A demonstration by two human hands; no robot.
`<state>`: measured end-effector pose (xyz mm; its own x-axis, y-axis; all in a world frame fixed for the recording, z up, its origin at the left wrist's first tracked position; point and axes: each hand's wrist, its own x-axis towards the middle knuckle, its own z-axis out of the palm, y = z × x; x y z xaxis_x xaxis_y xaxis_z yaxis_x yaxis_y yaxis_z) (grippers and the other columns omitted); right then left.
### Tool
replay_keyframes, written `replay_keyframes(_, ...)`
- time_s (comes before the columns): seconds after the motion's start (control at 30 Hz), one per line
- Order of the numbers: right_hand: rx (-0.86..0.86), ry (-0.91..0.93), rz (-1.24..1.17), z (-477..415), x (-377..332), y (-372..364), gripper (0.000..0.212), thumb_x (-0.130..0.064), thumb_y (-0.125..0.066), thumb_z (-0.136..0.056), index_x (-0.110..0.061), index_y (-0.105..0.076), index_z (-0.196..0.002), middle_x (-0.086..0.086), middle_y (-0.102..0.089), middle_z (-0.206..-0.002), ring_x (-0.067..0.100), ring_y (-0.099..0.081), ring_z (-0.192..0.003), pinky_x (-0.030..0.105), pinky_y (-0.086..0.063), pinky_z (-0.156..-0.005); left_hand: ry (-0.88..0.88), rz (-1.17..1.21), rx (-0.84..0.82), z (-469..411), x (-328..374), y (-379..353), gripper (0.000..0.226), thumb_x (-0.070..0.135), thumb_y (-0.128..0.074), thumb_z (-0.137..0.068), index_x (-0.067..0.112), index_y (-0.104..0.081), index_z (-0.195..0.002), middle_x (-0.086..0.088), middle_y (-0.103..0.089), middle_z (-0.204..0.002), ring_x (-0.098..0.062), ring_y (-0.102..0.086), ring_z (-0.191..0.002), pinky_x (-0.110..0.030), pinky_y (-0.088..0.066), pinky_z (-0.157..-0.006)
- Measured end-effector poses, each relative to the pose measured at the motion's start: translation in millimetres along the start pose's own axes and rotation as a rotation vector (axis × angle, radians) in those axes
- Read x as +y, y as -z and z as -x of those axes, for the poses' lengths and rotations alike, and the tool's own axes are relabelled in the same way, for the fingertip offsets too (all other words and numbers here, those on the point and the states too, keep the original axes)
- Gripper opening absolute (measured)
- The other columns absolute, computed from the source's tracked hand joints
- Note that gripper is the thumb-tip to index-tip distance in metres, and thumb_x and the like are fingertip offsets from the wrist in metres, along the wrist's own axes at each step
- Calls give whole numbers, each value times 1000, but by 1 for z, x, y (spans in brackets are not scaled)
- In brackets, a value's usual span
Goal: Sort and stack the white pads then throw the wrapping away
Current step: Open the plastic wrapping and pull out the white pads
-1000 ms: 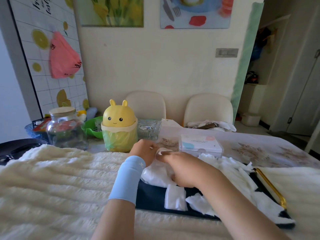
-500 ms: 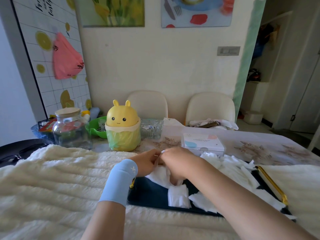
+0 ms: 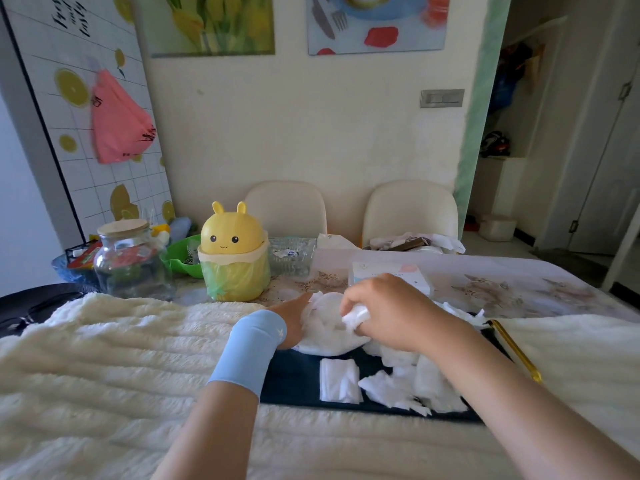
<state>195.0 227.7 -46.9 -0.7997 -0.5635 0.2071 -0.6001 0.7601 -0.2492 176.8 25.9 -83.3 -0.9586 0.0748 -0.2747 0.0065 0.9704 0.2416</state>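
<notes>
Table (image 3: 519, 289): fleece blanket (image 3: 121, 358) in front, dark tray (image 3: 294, 379) at centre frame.
Left grip (image 3: 292, 315): your fingers cup the round white bundle (image 3: 325, 332) above the tray's far edge.
Right grip (image 3: 384, 310): pinches a crumpled white piece (image 3: 355, 315) against that bundle.
Loose pads (image 3: 398, 386): heaped on the tray, right of centre.

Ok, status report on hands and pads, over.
Left hand holds white bundle. Right hand pinches a pad. Loose pads scattered on dark tray. Nothing blocking the yellow bin.
</notes>
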Motion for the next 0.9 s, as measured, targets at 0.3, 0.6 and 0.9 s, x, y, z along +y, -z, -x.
replay_keyframes(0.3, -437, -159, 37, 51, 16, 9, 86, -49, -62, -89, -55, -6, -154, -13, -11, -166, 22, -1, -153, 47, -15, -119, -21, 66, 348, 7, 24, 9, 73, -7, -40, -88, 31, -33, -150, -1, -45, -147, -25, -48, -129, -35, -44, -105)
replay_keyframes(0.6, -135, -207, -196, 48, 38, 7, 51, -47, -41, -98, -40, -26, -146, 0, -41, -154, 27, -45, -131, 42, -40, -101, -314, 108, 376, 37, 84, -29, 42, 29, -62, -91, 23, -53, -132, 6, -55, -126, -14, -53, -117, -29, -43, -102)
replay_keyframes(0.9, -135, -88, 67, 34, 43, -2, 28, -40, -44, -99, -29, -63, -117, -1, -61, -132, 22, -52, -124, 36, -39, -105, -291, 369, 540, 40, 66, -8, 28, 12, -55, -94, 28, -72, -110, 16, -71, -108, -2, -62, -93, -6, -41, -88)
